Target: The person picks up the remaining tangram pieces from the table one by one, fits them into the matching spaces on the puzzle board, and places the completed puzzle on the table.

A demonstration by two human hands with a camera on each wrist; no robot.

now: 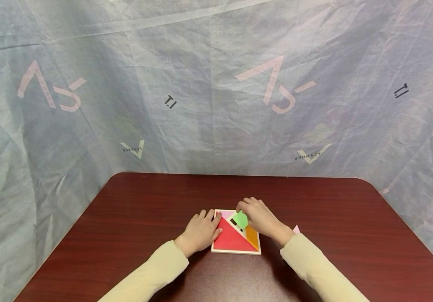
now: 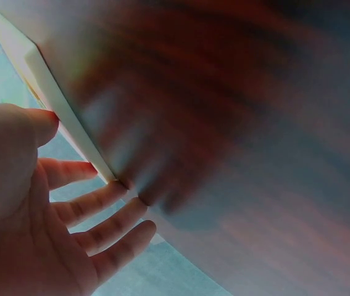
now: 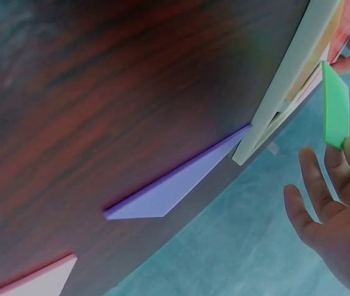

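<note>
My right hand (image 1: 259,216) is grasping the green piece (image 3: 336,110): the thumb and a finger pinch it near 1 end, while the other fingers are held apart from it. The piece is tilted over the upper right part of the white tray (image 1: 235,252), and I cannot tell if its lower edge touches the tray. My left hand (image 1: 200,232) is released and grips nothing; its fingers are extended and rest along the left side of the tray, with the thumb reaching toward the red triangle (image 1: 228,240).

Inside the tray I see 3 pieces: this large red triangle, a pink piece (image 1: 224,214) at the upper left corner and an orange piece (image 1: 253,237) at the right side. Between them, a pale bare area shows some dark marking (image 1: 237,225).

The right wrist view also shows a purple piece (image 3: 178,179) on the table (image 1: 163,197), 1 of its tips just beside the tray, and farther from the tray a light pink piece (image 3: 36,279). Behind the table hangs a grey cloth (image 1: 209,126) with printed letters.
</note>
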